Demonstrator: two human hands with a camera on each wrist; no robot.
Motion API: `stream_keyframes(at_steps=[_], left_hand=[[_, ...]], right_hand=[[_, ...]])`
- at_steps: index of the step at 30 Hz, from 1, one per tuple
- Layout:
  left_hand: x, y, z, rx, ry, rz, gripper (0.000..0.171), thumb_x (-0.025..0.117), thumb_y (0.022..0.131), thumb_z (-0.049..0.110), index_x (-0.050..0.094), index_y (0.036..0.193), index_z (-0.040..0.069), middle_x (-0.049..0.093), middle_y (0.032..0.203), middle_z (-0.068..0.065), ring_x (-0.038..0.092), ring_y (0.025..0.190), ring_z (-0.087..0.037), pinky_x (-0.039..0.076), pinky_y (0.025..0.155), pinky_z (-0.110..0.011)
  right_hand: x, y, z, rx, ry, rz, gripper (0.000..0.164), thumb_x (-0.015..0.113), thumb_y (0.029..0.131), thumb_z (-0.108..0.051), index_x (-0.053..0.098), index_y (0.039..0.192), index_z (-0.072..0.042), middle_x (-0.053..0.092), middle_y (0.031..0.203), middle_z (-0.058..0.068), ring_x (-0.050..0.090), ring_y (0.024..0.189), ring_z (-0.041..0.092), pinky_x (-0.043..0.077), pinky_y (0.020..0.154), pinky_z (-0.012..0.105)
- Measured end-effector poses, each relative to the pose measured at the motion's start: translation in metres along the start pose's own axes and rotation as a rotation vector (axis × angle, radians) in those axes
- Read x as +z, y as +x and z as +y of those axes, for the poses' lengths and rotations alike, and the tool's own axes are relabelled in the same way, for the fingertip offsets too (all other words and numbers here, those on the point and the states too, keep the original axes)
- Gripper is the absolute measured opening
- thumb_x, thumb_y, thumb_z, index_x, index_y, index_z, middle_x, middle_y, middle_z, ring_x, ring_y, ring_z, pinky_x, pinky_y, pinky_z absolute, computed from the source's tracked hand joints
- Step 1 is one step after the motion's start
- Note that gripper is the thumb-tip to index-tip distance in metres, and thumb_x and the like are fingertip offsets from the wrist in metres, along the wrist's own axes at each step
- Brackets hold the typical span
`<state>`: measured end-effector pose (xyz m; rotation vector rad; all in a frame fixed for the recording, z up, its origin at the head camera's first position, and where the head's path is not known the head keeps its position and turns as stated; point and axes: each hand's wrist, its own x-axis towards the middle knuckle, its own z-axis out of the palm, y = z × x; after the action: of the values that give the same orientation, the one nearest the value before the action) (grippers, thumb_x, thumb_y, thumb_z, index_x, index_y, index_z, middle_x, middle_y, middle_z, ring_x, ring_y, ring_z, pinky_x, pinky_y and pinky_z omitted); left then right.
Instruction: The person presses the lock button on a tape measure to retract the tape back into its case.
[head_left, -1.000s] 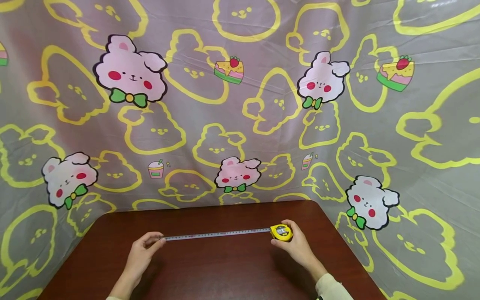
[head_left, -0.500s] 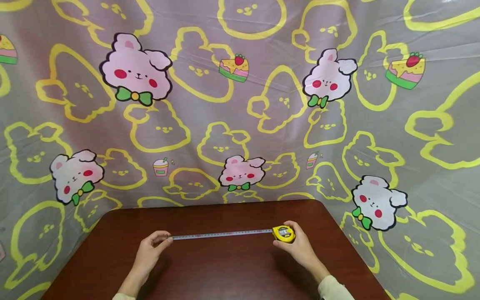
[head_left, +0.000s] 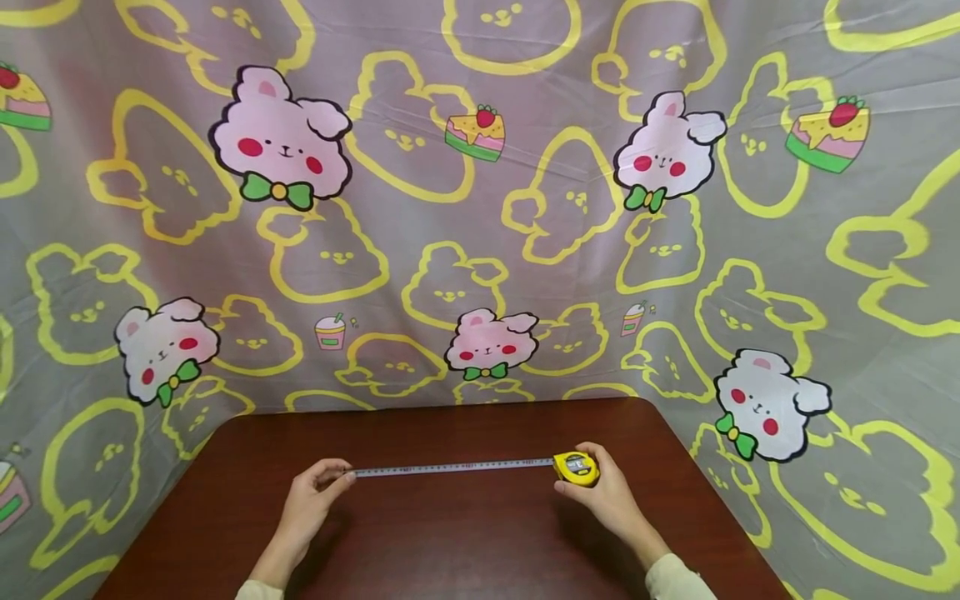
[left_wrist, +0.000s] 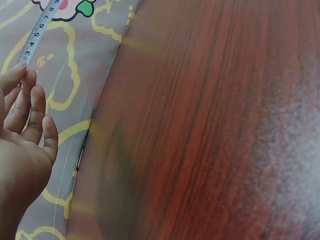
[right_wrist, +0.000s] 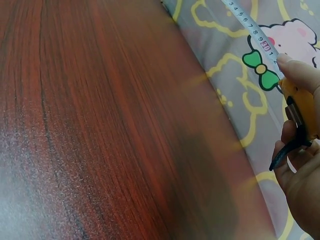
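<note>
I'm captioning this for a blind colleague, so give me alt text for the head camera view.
A yellow tape measure is stretched over a reddish-brown table, its case gripped by the right hand and its blade pinched near the other end by the left hand. Behind hangs a gray cloth printed with cartoon rabbit faces.

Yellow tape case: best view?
Head: most of the yellow case shows, in the right hand. Right wrist: only part, cropped at the frame edge. Left wrist: none of it, just blade.
</note>
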<state>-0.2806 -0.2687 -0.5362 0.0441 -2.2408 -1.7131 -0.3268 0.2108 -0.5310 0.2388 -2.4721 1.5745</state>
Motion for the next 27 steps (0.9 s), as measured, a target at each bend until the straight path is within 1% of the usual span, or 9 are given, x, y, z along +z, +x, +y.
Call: stream_keyframes(at_steps=[3, 13, 18, 21, 24, 27], left_hand=[[0.001, 0.001, 0.001, -0.009, 0.000, -0.002, 0.028, 0.079, 0.095, 0.020, 0.070, 0.112, 0.001, 0.073, 0.098, -0.008, 0.064, 0.094, -0.015, 0.046, 0.081, -0.027], [0.005, 0.000, 0.002, -0.005, 0.013, -0.002, 0.024, 0.079, 0.094, 0.018, 0.070, 0.109, 0.002, 0.073, 0.096, -0.007, 0.064, 0.093, -0.016, 0.045, 0.081, -0.026], [0.007, 0.001, 0.003, -0.014, 0.002, -0.005, 0.027, 0.079, 0.094, 0.018, 0.070, 0.111, 0.000, 0.072, 0.097, -0.008, 0.064, 0.093, -0.015, 0.045, 0.081, -0.027], [0.009, 0.001, 0.003, -0.022, -0.007, -0.010, 0.028, 0.079, 0.094, 0.017, 0.069, 0.112, -0.001, 0.072, 0.098, -0.009, 0.064, 0.093, -0.017, 0.046, 0.081, -0.027], [0.011, 0.000, 0.002, -0.023, -0.018, -0.009, 0.027, 0.080, 0.094, 0.017, 0.069, 0.111, 0.000, 0.072, 0.097, -0.009, 0.065, 0.093, -0.017, 0.047, 0.082, -0.027], [0.012, 0.000, 0.002, -0.017, -0.022, -0.003, 0.023, 0.080, 0.093, 0.017, 0.071, 0.109, 0.003, 0.071, 0.095, -0.009, 0.065, 0.091, -0.017, 0.047, 0.081, -0.026]], right_hand=[[0.000, 0.000, 0.001, -0.001, -0.005, 0.003, 0.073, 0.095, 0.076, -0.019, 0.053, 0.134, -0.006, 0.060, 0.122, 0.011, 0.058, 0.103, 0.024, 0.049, 0.089, 0.033], [0.004, 0.001, -0.004, -0.010, 0.008, 0.001, 0.073, 0.095, 0.075, -0.019, 0.054, 0.133, -0.005, 0.060, 0.120, 0.011, 0.058, 0.102, 0.023, 0.049, 0.087, 0.032], [0.006, 0.000, -0.005, -0.003, 0.023, -0.001, 0.072, 0.096, 0.074, -0.018, 0.054, 0.133, -0.006, 0.060, 0.120, 0.010, 0.058, 0.101, 0.022, 0.049, 0.086, 0.031], [0.008, 0.000, -0.005, 0.008, 0.011, 0.006, 0.072, 0.095, 0.074, -0.015, 0.054, 0.132, -0.004, 0.059, 0.121, 0.010, 0.058, 0.102, 0.023, 0.049, 0.086, 0.031], [0.009, -0.001, -0.004, 0.009, 0.000, 0.007, 0.072, 0.095, 0.074, -0.013, 0.053, 0.132, -0.004, 0.059, 0.121, 0.010, 0.058, 0.101, 0.022, 0.049, 0.084, 0.030], [0.010, -0.001, -0.004, -0.003, 0.020, -0.001, 0.071, 0.095, 0.074, -0.014, 0.054, 0.131, -0.006, 0.059, 0.121, 0.009, 0.058, 0.101, 0.021, 0.050, 0.084, 0.029]])
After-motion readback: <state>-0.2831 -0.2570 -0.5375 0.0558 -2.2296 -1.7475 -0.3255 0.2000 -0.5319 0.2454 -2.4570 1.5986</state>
